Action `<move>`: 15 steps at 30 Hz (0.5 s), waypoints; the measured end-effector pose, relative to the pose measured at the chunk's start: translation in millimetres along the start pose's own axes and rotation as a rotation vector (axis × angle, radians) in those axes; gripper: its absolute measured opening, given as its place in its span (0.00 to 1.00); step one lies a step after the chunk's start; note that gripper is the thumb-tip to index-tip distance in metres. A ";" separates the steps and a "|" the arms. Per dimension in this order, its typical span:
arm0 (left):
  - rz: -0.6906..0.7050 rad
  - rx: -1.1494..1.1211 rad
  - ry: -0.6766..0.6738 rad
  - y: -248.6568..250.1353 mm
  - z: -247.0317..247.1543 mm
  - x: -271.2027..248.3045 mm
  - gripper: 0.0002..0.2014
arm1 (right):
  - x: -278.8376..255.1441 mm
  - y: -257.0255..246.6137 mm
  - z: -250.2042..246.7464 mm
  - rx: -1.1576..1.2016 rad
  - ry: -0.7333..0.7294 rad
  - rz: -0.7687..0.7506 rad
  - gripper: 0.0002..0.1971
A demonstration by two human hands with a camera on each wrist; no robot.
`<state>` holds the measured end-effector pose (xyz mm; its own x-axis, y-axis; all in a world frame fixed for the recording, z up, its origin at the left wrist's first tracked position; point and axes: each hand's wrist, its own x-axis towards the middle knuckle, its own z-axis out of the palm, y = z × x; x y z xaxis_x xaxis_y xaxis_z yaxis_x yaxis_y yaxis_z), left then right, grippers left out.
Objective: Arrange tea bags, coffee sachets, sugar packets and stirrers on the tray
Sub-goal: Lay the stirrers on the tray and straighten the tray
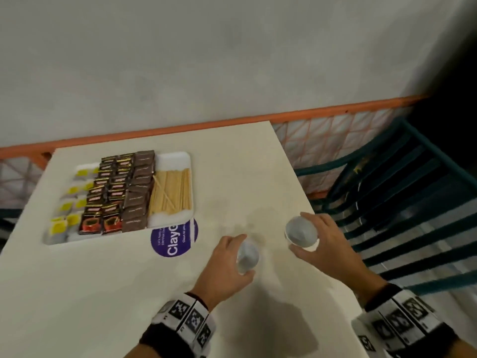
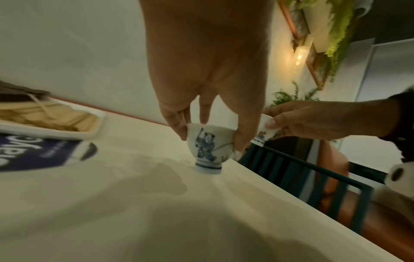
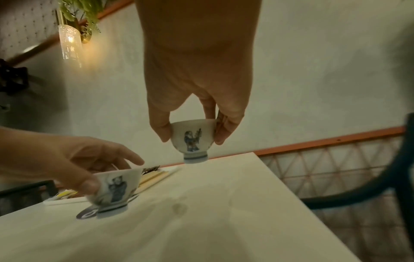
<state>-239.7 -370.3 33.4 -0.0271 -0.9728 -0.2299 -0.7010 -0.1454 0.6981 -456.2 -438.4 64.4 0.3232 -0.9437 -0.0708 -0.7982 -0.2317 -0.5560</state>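
Note:
A white tray (image 1: 173,157) lies on the table's far left. It holds rows of yellow-labelled tea bags (image 1: 64,223), red-and-black coffee sachets (image 1: 103,202), brown packets (image 1: 138,192) and a bed of wooden stirrers (image 1: 171,192). My left hand (image 1: 227,262) grips a small white cup with blue figures (image 2: 207,148) by its rim, its foot at the tabletop. To its right my right hand (image 1: 320,241) holds a matching cup (image 3: 191,139) a little above the table near the right edge.
A round purple sticker (image 1: 174,239) sits on the cream table (image 1: 103,293) just in front of the tray. A dark teal slatted chair (image 1: 402,215) stands off the table's right edge. A grey wall with an orange rail (image 1: 232,122) runs behind.

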 end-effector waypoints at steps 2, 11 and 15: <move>-0.035 -0.063 0.094 -13.3 -16.0 9.9 0.38 | 46.5 -18.3 9.6 0.028 -0.014 -0.060 0.39; -0.076 -0.179 0.422 -59.2 -58.8 73.4 0.38 | 214.9 -98.5 67.7 0.070 -0.246 -0.247 0.41; -0.052 -0.197 0.473 -76.9 -64.8 103.9 0.37 | 264.1 -118.8 92.7 0.022 -0.306 -0.232 0.41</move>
<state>-142.5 -471.9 -0.2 0.3614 -0.9318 0.0320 -0.5442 -0.1830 0.8188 -228.9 -638.3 34.9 0.6335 -0.7517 -0.1833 -0.6762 -0.4227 -0.6034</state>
